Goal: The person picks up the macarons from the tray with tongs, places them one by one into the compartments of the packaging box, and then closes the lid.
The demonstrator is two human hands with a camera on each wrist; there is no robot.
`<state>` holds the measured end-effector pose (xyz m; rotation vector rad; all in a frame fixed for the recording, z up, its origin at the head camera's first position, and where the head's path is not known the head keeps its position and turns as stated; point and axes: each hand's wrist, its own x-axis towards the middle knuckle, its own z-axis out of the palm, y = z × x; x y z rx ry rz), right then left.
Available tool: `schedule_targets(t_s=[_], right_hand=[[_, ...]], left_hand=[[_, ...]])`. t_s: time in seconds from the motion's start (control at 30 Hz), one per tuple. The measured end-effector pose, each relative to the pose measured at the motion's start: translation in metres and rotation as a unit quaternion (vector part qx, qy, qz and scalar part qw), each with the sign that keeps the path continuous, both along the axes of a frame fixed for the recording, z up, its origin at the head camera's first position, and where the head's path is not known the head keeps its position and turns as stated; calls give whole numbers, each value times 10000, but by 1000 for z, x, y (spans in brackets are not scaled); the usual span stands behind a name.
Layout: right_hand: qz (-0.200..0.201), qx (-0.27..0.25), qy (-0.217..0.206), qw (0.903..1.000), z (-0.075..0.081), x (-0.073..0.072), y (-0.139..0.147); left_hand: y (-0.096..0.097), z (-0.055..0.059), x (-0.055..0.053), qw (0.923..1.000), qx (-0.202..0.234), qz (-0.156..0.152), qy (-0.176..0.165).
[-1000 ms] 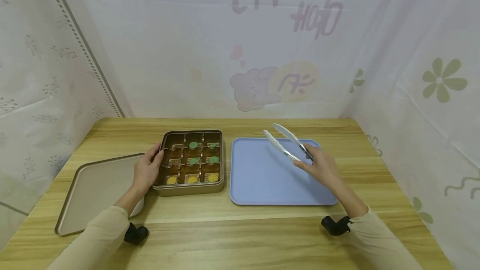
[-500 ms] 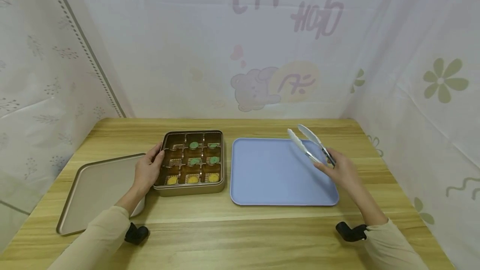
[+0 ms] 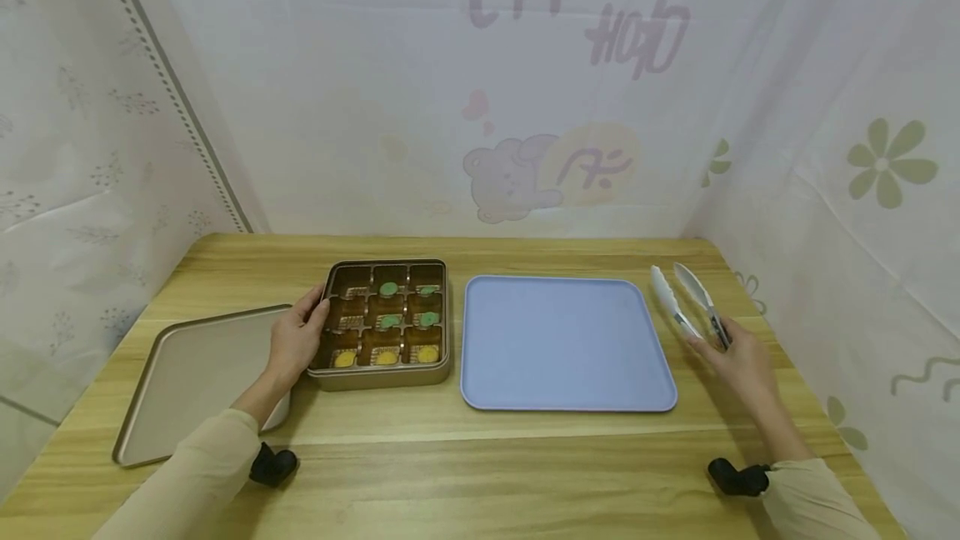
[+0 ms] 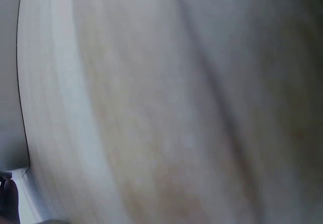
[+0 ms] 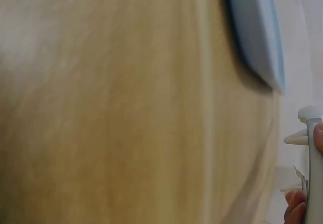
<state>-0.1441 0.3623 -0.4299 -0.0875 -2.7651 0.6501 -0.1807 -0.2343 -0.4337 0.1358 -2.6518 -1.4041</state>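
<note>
My left hand (image 3: 296, 342) grips the left side of a square bronze tin (image 3: 378, 380), thumb over its rim. A brown plastic insert divides the tin into several compartments. Yellow round pieces (image 3: 386, 357) sit in the front row; green round pieces (image 3: 388, 289) lie in the middle and right compartments of the rows behind. My right hand (image 3: 742, 361) holds a pair of tongs (image 3: 693, 307) to the right of the blue tray, their pale tips spread apart with nothing between them. In the right wrist view, fingertips (image 5: 295, 206) show on the tongs (image 5: 314, 173) at the right edge.
A light blue tray (image 3: 566, 344) lies flat right of the tin. The tin's bronze lid (image 3: 206, 386) rests at the left, partly under the left forearm. The wooden table (image 3: 480, 482) ends at a patterned cloth backdrop (image 3: 375, 107) behind and at both sides.
My right hand has carried the tongs rightward, from above the blue tray to beyond its right edge. The left hand and the tin have stayed in place.
</note>
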Motion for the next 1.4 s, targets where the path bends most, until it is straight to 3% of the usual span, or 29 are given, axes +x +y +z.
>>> schedule_targets(t_s=[0.43,0.77,0.97,1.2,1.4], right_hand=[[-329,15,-61,9994,-14,8,14],[-380,-30,-349,9987,-11,9,8],[-318,71,-1084,9936,-2,8,3],[-556,409,-1987,9776,7,13,-2],[-724,572,-2157,9721,5,17,-4]], left_hand=[[1,0,0,9999,93,-45,-88],[-1,-1,-1,9999,131,-29,-95],[-2,-1,-1,9999,140,-38,-44],[-2,-1,0,9999,111,-77,-57],[-2,-2,0,9999,92,-92,-67]])
